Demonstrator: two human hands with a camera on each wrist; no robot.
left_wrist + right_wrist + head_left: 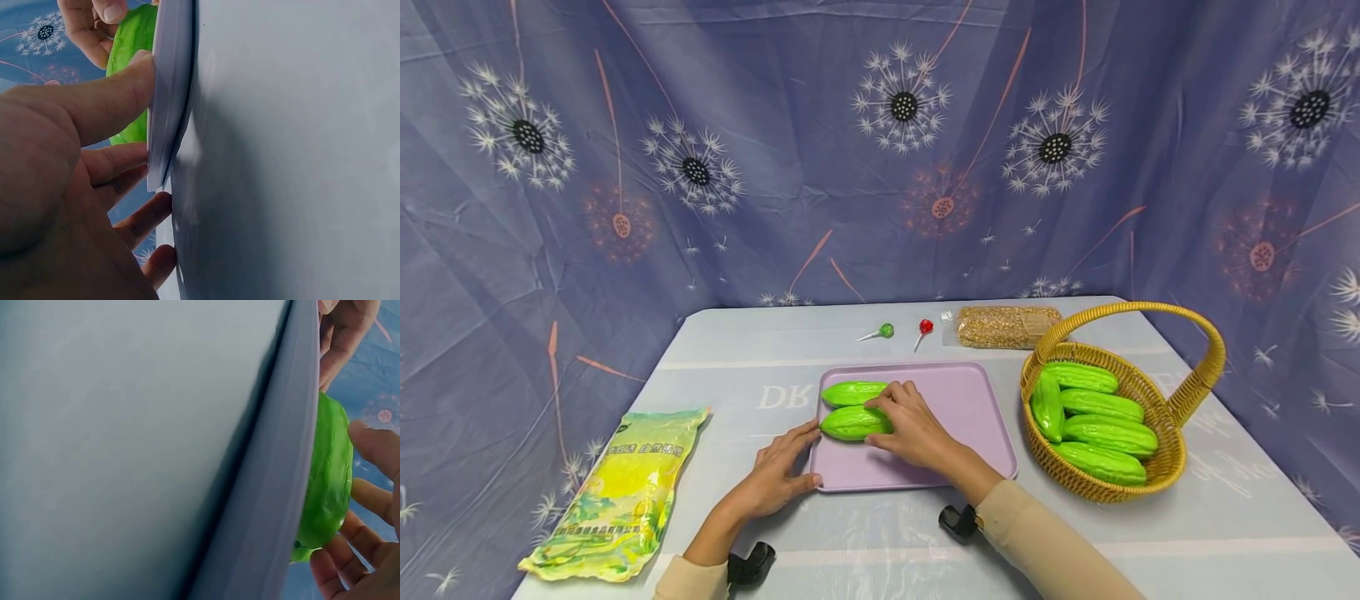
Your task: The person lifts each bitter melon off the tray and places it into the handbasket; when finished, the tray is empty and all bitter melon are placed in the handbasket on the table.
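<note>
Two green bitter melons lie side by side at the left of a pale purple tray. My right hand holds the right end of the nearer bitter melon, thumb on its near side and fingers on its far side. Just behind lies the farther bitter melon, its right end partly hidden by that hand. My left hand touches the tray's left edge with extended fingers and thumb. In the left wrist view the thumb presses against the tray's rim.
A wicker basket with several bitter melons stands right of the tray. Behind lie a green lollipop, a red lollipop and a clear bag of grains. A yellow-green packet lies at the left.
</note>
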